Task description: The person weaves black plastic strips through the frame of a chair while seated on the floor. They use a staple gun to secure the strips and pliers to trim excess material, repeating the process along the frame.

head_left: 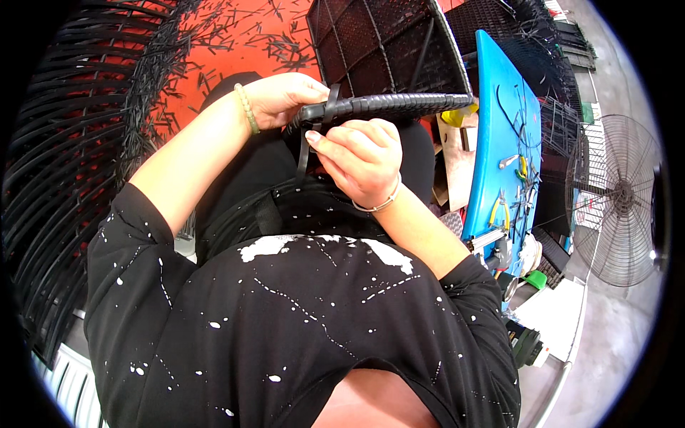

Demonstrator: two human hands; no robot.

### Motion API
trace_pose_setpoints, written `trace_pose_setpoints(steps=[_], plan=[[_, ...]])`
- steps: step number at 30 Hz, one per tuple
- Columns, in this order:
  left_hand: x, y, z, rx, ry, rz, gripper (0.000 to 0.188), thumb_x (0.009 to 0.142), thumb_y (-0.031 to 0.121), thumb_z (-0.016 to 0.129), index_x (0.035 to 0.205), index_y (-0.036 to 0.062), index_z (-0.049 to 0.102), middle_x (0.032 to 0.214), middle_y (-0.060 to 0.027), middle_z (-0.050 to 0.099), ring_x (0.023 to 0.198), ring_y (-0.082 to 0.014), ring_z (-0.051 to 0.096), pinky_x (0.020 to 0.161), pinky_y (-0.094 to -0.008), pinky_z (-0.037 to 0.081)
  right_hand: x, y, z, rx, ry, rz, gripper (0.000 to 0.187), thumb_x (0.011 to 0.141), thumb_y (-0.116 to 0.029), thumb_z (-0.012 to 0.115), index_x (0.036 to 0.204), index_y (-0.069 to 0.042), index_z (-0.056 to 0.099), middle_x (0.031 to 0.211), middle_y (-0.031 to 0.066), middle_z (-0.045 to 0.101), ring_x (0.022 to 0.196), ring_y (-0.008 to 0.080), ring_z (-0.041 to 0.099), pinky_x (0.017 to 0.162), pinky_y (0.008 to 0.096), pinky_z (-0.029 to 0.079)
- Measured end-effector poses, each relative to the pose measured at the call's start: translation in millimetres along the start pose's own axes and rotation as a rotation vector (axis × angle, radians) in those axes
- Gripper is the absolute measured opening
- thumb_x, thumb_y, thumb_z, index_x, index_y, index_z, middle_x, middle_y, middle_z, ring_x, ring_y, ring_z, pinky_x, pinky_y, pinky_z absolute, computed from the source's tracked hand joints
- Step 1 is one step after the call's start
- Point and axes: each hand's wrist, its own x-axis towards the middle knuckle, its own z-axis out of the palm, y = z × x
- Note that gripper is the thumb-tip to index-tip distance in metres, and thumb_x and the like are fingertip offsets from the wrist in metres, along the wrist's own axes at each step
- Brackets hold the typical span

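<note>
A black woven wicker panel (399, 104) stands in front of me, its wrapped edge running from near my lap to the right. A flat black strip (303, 158) loops round the panel's near-left corner, and its loose end hangs below. My left hand (285, 100) is closed at that corner, its thumb against the strip's upper part; its other fingers are partly hidden behind the edge. My right hand (364, 153) is closed just below the edge, with the strip pinched between thumb and curled fingers.
Black strips hang in a dense row (71, 143) at the left. Strip offcuts (278, 50) litter the red floor (235, 60). To the right, a blue tabletop (492, 135) carries yellow-handled pliers (499, 210) and other tools. Beyond it stands a large fan (622, 196).
</note>
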Motion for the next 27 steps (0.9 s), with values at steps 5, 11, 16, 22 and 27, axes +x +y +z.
trace_pose_setpoints(steps=[5, 11, 16, 22, 27], plan=[[-3.9, 13.0, 9.4, 0.091, 0.001, -0.034, 0.015, 0.093, 0.016, 0.065, 0.097, 0.0019, 0.069, 0.079, 0.0039, 0.067, 0.061, 0.0007, 0.057, 0.046, -0.0133, 0.039, -0.1, 0.5, -0.6, 0.002, -0.012, 0.012, 0.026, 0.067, -0.009, 0.077, 0.093, -0.012, 0.076, 0.081, -0.0033, 0.063, 0.076, 0.0149, 0.062, 0.068, 0.0304, 0.043], [-7.6, 4.3, 1.3, 0.176, -0.024, 0.070, 0.022, 0.090, 0.013, 0.065, 0.106, -0.0019, 0.070, 0.093, -0.0027, 0.071, 0.078, -0.0058, 0.064, 0.071, -0.0198, 0.051, 0.3, -1.2, -1.6, 0.006, -0.017, 0.036, 0.026, 0.067, -0.009, 0.077, 0.093, -0.012, 0.076, 0.080, -0.0036, 0.062, 0.076, 0.0145, 0.062, 0.069, 0.0302, 0.042], [-9.1, 2.4, -0.7, 0.060, -0.031, 0.076, 0.028, 0.089, 0.013, 0.066, 0.112, -0.0043, 0.068, 0.101, -0.0064, 0.072, 0.090, -0.0105, 0.066, 0.085, -0.0249, 0.051, 1.3, 0.2, 0.5, 0.000, -0.002, 0.024, 0.024, 0.068, -0.009, 0.076, 0.092, -0.013, 0.075, 0.080, -0.0053, 0.061, 0.076, 0.0131, 0.060, 0.068, 0.0297, 0.042], [-19.7, 11.0, 9.4, 0.219, 0.007, 0.198, 0.031, 0.091, 0.015, 0.065, 0.115, -0.0051, 0.067, 0.104, -0.0072, 0.072, 0.094, -0.0121, 0.066, 0.089, -0.0265, 0.050, 2.5, 0.5, -4.3, -0.003, -0.027, 0.035, 0.025, 0.068, -0.010, 0.075, 0.093, -0.013, 0.074, 0.082, -0.0054, 0.062, 0.077, 0.0134, 0.060, 0.069, 0.0300, 0.042], [-35.9, 26.6, 15.8, 0.479, 0.052, 0.304, 0.030, 0.093, 0.016, 0.064, 0.114, -0.0047, 0.068, 0.103, -0.0069, 0.072, 0.096, -0.0122, 0.066, 0.091, -0.0278, 0.049, 11.4, 2.3, -13.9, 0.184, -0.049, 0.076, 0.023, 0.069, -0.010, 0.076, 0.091, -0.010, 0.074, 0.083, -0.0017, 0.064, 0.075, 0.0167, 0.061, 0.069, 0.0310, 0.043]])
